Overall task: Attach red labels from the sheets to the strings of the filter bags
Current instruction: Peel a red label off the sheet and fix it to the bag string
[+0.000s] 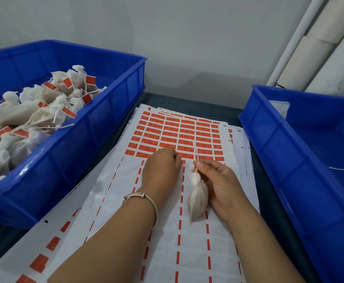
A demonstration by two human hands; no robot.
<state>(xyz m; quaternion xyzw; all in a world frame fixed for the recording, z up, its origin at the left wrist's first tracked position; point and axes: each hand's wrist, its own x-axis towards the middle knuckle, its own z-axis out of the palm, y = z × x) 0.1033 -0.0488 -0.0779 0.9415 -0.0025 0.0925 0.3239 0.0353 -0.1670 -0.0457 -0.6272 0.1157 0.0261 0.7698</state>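
Note:
A sheet of red labels [179, 131] lies on the table between two bins; its near half is peeled, leaving only thin red strips. My left hand [161, 168] rests on the sheet at the front row of labels, its fingertips curled down onto a label's edge. My right hand [218, 180] holds a small white filter bag [197, 198] against the palm and pinches its string [197, 158], which sticks up between thumb and forefinger. Whether a label is lifted is hidden under my left fingers.
The blue bin [81, 127] on the left holds several filter bags with red labels [44, 103]. On the right stands another blue bin [302, 152] with a few unlabelled bags near its right edge. White rolls [314, 56] lean against the wall behind it. More sheets lie underneath.

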